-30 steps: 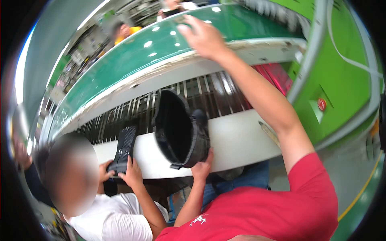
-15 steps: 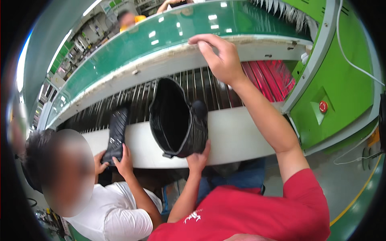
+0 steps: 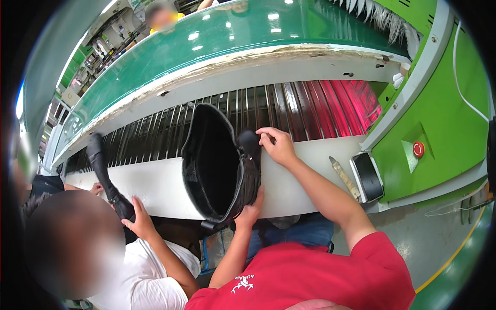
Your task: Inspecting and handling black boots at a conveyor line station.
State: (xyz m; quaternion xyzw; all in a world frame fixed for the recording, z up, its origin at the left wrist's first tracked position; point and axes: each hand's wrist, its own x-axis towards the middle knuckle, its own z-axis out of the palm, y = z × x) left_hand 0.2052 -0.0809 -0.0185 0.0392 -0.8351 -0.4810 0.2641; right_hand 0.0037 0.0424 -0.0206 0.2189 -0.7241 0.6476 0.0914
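A black tall boot (image 3: 249, 173) rests on the white ledge (image 3: 289, 196) in front of me, its wide shaft opening turned up and its rounded toe pointing toward the rollers. My left hand (image 3: 249, 213) grips it at the near right side, with the fingers partly hidden behind the leather. At the toe, my right hand (image 3: 277, 146) touches the boot with curled fingers, thumb and forefinger close together. Anything between those fingertips is too small to make out. Right of that forearm lie a knife (image 3: 345, 179) with a wrapped handle and a black-and-white box (image 3: 367, 176).
Metal rollers (image 3: 258, 108) run beyond the ledge, lit red at the right. Above them is a green belt (image 3: 232, 39). A green machine (image 3: 434, 134) with a red button (image 3: 418, 149) stands at right. At left, a co-worker in white holds another black boot (image 3: 103, 168).
My right hand has come down from the belt's edge to the boot's toe. The knife and box have come into view. The co-worker's boot has swung left and tilted.
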